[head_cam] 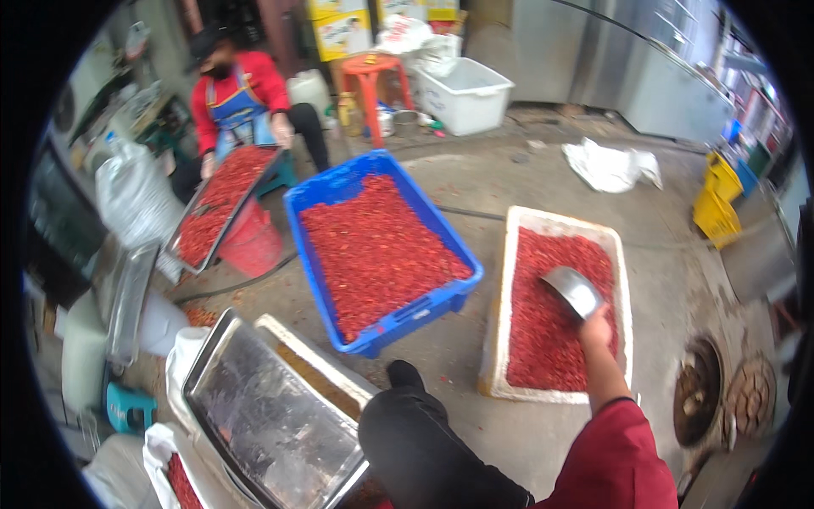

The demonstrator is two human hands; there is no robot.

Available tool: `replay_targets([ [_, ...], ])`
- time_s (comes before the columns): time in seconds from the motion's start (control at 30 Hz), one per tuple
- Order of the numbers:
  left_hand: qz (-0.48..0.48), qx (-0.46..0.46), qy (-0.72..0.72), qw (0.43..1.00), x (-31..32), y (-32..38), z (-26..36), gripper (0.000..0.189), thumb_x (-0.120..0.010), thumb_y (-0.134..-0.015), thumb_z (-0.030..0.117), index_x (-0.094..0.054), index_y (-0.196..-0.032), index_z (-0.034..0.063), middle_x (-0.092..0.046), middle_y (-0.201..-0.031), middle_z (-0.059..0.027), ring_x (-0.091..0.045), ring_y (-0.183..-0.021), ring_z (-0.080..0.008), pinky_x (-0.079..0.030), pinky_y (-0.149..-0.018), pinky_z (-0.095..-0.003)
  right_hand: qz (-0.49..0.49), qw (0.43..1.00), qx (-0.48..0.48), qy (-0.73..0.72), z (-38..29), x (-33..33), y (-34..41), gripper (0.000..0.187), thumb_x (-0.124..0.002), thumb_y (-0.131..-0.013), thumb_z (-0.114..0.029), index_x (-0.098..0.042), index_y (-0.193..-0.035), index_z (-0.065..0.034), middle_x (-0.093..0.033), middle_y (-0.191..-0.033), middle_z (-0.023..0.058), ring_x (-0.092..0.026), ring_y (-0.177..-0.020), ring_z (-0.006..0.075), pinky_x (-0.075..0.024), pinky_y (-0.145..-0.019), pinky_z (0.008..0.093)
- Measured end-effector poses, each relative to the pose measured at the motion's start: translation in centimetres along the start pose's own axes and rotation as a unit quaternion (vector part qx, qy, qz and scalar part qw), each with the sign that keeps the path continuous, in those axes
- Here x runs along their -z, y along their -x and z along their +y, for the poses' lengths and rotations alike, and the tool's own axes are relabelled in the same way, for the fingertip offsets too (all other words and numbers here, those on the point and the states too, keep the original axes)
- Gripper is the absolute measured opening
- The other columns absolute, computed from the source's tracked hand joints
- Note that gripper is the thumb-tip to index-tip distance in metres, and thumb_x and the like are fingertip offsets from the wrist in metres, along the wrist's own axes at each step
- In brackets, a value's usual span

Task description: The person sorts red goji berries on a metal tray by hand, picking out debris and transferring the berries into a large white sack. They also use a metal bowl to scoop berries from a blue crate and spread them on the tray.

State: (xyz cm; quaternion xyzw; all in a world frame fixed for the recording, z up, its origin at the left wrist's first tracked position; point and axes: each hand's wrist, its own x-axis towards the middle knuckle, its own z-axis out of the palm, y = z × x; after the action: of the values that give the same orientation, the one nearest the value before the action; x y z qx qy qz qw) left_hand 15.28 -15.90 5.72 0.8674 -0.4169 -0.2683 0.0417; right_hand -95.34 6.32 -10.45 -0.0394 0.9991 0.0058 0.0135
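My right hand point(596, 327) grips a metal scoop point(574, 289) whose far edge touches the chopped red peppers point(547, 343) in a white foam box point(626, 305). To the left stands a blue plastic crate point(385, 259) holding more of the chopped red pieces. My left hand is out of view. Before me at the lower left, an emptied-looking metal tray point(273, 407) lies tilted beside a foam box point(318, 366) with yellowish contents. A white sack point(159, 442) with red pieces inside shows at the bottom left.
A co-worker point(238, 95) in a blue apron sits holding a metal tray of red pieces point(222, 197) over a red bucket point(253, 242). An open round floor hole point(699, 391) lies at right beside its cover point(750, 394). A white cloth point(610, 167) and a hose point(470, 213) lie on the floor.
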Motion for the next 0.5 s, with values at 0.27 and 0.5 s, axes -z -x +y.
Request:
replay_targets([
  [0.27, -0.009, -0.096, -0.142, 0.985, -2.2, -0.8, -1.2, 0.044, -0.069, -0.094, 0.035, -0.074, -0.115, -0.0030, -0.075, -0.108, -0.0231, -0.069, -0.101, -0.0322, -0.052, -0.093, -0.0432, -0.032, 0.976, -0.090, -0.194, 0.7, -4.4, -0.3, 0.065, -0.059, -0.088, -0.010, -0.029, -0.142, 0.0058, -0.064, -0.120, 0.0363, -0.064, -0.115, 0.0510, -0.0521, -0.099, 0.0546],
  [0.5, -0.056, -0.096, -0.163, 0.980, -2.4, 0.2, 0.5, 0.049, -0.067, -0.093, 0.036, -0.071, -0.121, -0.0033, -0.071, -0.121, -0.0258, -0.064, -0.118, -0.0380, -0.047, -0.104, -0.0451, -0.230, 0.825, -0.203, -0.474, 2.0, -1.7, 2.1, 0.033, -0.051, -0.089, -0.003, -0.051, -0.119, 0.0123, -0.066, -0.104, 0.0308, -0.070, -0.067, 0.0522, -0.0608, -0.050, 0.0620],
])
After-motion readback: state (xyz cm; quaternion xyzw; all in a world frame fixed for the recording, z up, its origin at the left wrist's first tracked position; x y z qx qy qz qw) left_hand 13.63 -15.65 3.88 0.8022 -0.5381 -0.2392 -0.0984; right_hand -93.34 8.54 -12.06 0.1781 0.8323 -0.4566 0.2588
